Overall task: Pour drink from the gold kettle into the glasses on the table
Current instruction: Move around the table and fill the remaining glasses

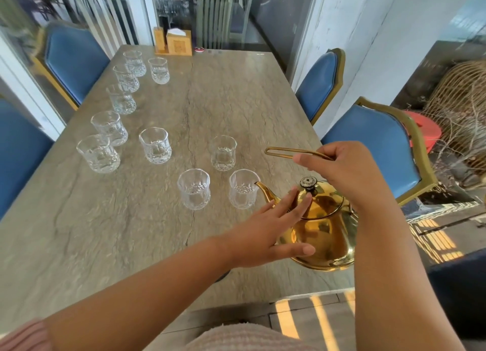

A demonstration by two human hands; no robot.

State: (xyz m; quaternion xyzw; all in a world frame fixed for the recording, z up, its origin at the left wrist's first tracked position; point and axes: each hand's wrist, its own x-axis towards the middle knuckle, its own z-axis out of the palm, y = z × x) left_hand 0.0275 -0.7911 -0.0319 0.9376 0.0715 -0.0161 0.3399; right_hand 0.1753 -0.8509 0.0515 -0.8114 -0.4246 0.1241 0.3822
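Ten cut glasses on the table point(147, 214), all looking empty; nearest glass point(243, 189) just beyond the left fingertips, rim touching or just short of the spout tip. Gold kettle point(322, 229) near the table's right edge, spout aimed left toward that glass, body tilted that way. Right hand point(342, 166) pinched on the thin wire handle point(286, 152) above the lid. Left hand point(271, 232) spread wide, fingers point(302, 203) resting on the lid, thumb against the body. Wooden napkin holder point(178, 44) far off, no readable writing
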